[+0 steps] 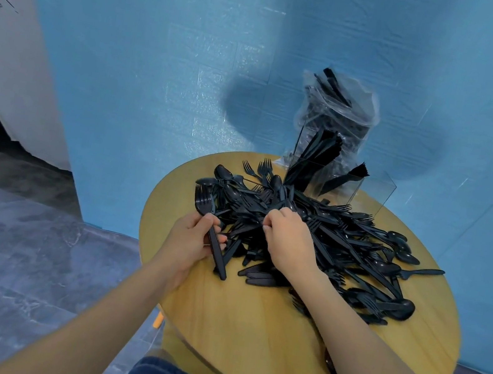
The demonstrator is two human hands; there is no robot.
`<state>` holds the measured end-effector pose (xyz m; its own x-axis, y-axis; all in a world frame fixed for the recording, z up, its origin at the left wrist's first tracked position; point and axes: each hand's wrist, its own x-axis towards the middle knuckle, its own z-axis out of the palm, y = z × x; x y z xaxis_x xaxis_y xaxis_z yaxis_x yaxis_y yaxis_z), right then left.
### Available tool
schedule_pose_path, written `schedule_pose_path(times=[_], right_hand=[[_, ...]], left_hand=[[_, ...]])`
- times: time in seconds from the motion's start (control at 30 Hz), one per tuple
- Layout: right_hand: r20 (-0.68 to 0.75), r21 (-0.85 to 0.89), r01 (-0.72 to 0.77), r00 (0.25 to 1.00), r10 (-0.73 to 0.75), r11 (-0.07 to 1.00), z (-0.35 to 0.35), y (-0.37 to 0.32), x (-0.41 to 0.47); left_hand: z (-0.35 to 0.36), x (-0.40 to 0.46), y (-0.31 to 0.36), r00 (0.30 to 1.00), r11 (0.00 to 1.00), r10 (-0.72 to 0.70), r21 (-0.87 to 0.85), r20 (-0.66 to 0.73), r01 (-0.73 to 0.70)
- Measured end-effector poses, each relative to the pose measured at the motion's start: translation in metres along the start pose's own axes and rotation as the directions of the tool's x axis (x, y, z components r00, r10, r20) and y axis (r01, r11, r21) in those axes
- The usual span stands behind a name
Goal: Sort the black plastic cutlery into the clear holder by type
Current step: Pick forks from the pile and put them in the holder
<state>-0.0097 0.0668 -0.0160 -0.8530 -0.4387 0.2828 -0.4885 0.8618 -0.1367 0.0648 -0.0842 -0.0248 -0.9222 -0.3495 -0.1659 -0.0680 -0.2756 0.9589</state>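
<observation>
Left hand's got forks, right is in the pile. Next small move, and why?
Probably the right hand pulls one more fork from the pile and adds it to the left hand's bundle of forks. The right grip is already pinching in the pile, and the holder is further back.

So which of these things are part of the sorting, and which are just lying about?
Part of the job:
- cutlery pile on the table
- forks gripped in the left hand
- right hand picking in the pile
- clear holder, some cutlery already in it

Lying about:
- plastic bag of more cutlery behind the holder
</observation>
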Motion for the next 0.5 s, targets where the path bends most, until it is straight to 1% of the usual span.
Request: schedule_pose_path(times=[0.07, 0.13, 0.2, 0.27, 0.33, 0.47, 0.5], right_hand=[[-0.048, 0.064, -0.030, 0.998, 0.033, 0.997, -0.002, 0.003, 0.000], [-0.117, 0.252, -0.068, 0.988, 0.100, 0.965, -0.007, 0.005, 0.000], [-0.141, 0.453, -0.067, 0.979, 0.146, 0.889, -0.014, 0.002, 0.000], [-0.114, 0.598, -0.049, 0.983, 0.145, 0.800, -0.021, -0.004, -0.001], [-0.069, 0.699, -0.040, 0.990, 0.122, 0.714, -0.024, -0.012, -0.003], [0.036, 0.821, -0.086, 0.994, 0.099, 0.564, -0.019, -0.021, -0.006], [0.046, 0.836, -0.095, 0.994, 0.104, 0.541, -0.018, -0.023, -0.007]], left_hand=[[0.001, 0.001, 0.000, 1.000, 1.000, 0.008, 0.015, 0.010, -0.008], [0.003, 0.002, 0.001, 0.999, 0.999, 0.021, 0.029, 0.025, -0.022], [0.007, 0.003, 0.001, 0.999, 0.998, 0.035, 0.053, 0.036, -0.037], [0.013, 0.003, 0.001, 0.997, 0.996, 0.052, 0.073, 0.053, -0.056], [0.018, 0.003, 0.002, 0.995, 0.994, 0.068, 0.077, 0.072, -0.073], [0.025, -0.002, 0.002, 0.987, 0.993, 0.096, 0.062, 0.127, -0.104], [0.025, -0.003, 0.002, 0.986, 0.991, 0.106, 0.070, 0.127, -0.116]])
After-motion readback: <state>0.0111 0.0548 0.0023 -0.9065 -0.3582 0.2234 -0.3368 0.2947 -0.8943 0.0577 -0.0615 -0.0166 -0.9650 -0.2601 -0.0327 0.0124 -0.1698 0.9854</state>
